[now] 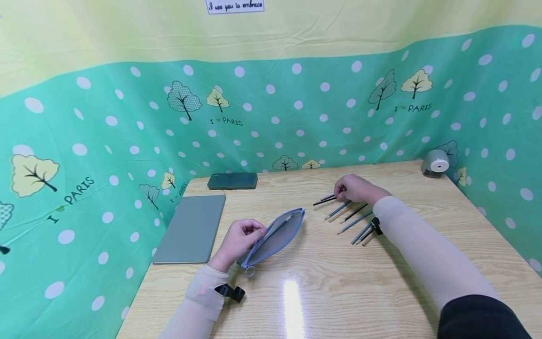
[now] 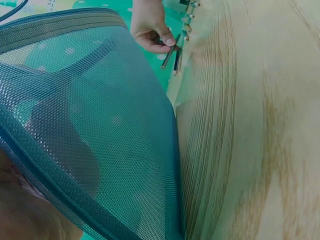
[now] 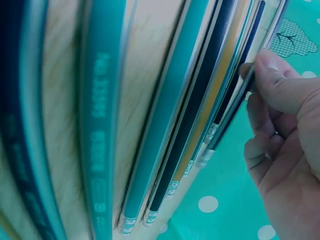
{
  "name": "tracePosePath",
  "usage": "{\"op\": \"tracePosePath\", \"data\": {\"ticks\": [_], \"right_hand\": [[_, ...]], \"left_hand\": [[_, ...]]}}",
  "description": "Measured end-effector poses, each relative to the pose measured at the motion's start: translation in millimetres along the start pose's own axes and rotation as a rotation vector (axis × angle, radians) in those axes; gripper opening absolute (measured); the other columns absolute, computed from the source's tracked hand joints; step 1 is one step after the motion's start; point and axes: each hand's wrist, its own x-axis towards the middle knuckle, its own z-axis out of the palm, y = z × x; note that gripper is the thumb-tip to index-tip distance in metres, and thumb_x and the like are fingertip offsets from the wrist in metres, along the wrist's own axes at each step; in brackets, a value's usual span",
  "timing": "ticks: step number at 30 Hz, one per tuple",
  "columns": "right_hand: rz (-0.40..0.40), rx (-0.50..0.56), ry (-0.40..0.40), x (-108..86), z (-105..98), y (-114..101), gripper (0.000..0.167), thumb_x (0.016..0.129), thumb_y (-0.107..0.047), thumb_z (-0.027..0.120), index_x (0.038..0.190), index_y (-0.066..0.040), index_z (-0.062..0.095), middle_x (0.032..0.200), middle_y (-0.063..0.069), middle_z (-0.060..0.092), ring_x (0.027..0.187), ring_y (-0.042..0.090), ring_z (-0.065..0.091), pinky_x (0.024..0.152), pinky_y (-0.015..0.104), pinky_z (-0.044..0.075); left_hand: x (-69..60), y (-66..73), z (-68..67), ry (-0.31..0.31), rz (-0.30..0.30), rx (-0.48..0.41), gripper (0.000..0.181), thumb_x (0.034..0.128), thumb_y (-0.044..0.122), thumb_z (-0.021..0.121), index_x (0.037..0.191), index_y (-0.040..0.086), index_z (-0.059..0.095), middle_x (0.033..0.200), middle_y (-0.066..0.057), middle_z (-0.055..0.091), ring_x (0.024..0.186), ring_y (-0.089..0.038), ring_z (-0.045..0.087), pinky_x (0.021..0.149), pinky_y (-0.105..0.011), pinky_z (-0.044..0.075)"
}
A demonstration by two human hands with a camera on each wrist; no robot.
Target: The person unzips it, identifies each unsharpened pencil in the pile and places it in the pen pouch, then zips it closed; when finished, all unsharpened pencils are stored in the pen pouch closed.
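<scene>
My left hand (image 1: 240,241) grips the near-left edge of a blue mesh zipper pouch (image 1: 279,240), held tilted with its mouth spread apart. Mesh fills much of the left wrist view, where part of the left hand (image 2: 30,210) shows at the lower left corner. Across the table, my right hand (image 1: 360,189) pinches a dark pencil (image 3: 231,117) between thumb and fingers at the far end of a row of pencils (image 1: 354,222). The row holds several teal, black and wood-coloured pencils. Whether anything lies inside the pouch, I cannot tell.
A grey flat notebook-like slab (image 1: 192,228) lies at the table's left edge. Behind it sits a dark green case (image 1: 232,181). A grey pencil sharpener (image 1: 435,163) stands in the far right corner. Patterned green cloth (image 1: 262,132) hangs around the table.
</scene>
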Motion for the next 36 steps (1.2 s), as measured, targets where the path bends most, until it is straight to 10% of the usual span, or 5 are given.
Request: {"op": "tracePosePath", "data": {"ticks": [19,36], "right_hand": [[-0.13,0.074,0.228,-27.0,-18,-28,0.015,0.097,-0.006,0.075,0.106,-0.015,0.082,0.1,0.001,0.073,0.092,0.022,0.062,0.079,0.043,0.052],[-0.311,0.076,0.314,-72.7,-14,-96,0.024,0.094,-0.002,0.077,0.103,-0.024,0.082,0.097,-0.007,0.068,0.093,0.014,0.062,0.078,0.041,0.052]], "left_hand": [[0.9,-2.6,0.7,-0.001,0.005,0.01,0.013,0.0994,0.008,0.071,0.102,-0.002,0.078,0.068,0.001,0.064,0.052,-0.006,0.048,0.048,-0.021,0.041],[0.5,-1.3,0.2,-0.009,-0.004,0.002,0.01,0.1001,0.009,0.07,0.099,0.005,0.079,0.067,0.0,0.062,0.053,-0.006,0.047,0.05,-0.021,0.042]]}}
